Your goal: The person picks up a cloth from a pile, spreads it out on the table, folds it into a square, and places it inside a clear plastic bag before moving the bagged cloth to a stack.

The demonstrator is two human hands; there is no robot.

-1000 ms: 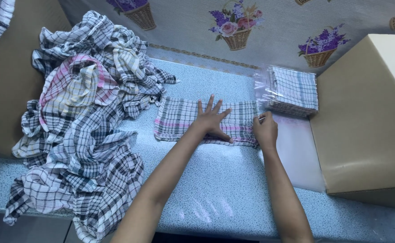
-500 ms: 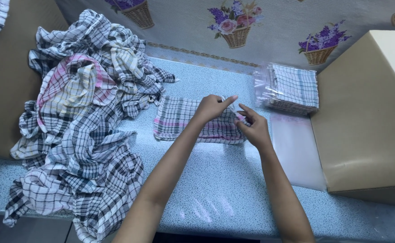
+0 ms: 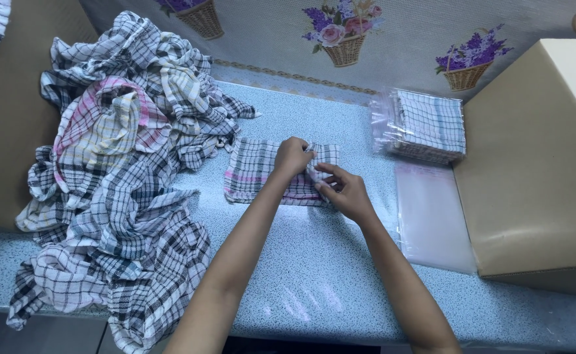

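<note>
On a speckled blue desk point(image 3: 314, 262), seen from the head camera, a small checked cloth point(image 3: 255, 172) with a pink stripe is laid flat near the middle. Its right edge is pinched by the left hand point(image 3: 292, 157), whose grip is pressed together on the fabric. The same folded edge is held just beside it by the right hand point(image 3: 343, 191), fingers closed on the cloth. To the left, a large heap of checked cloths point(image 3: 117, 170) is piled, touching the cloth's far left corner. To the right, a stack of bagged cloths point(image 3: 425, 124) is set, with empty clear bags point(image 3: 432, 216) lying in front of it beside a tan box point(image 3: 537, 164).
</note>
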